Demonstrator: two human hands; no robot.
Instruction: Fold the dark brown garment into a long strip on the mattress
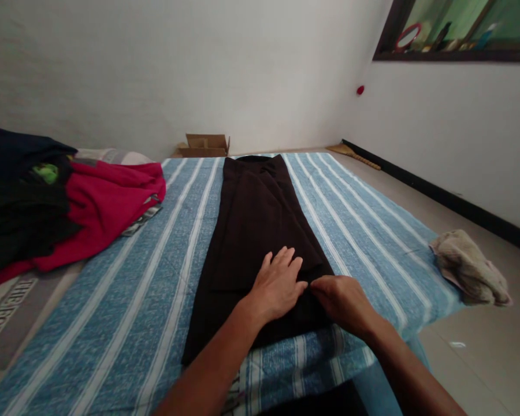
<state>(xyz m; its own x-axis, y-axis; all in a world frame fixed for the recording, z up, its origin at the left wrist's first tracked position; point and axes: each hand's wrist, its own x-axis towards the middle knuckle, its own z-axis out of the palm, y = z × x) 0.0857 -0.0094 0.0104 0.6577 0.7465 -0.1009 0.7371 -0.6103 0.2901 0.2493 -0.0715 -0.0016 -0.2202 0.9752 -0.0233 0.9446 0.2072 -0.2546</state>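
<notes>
— What are the fingers doing?
— The left hand point(279, 283) lies flat, fingers spread, on the dark trousers point(255, 231). The right hand point(342, 300), at its 3 o'clock, pinches their edge.
— And the trousers?
— Stretched lengthwise on the striped bed point(112, 323); a clothes pile point(69, 202) sits at 10 o'clock.

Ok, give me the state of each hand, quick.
Left hand: open, flat on the dark trousers.
Right hand: fingers pinched on the trousers' edge.
</notes>
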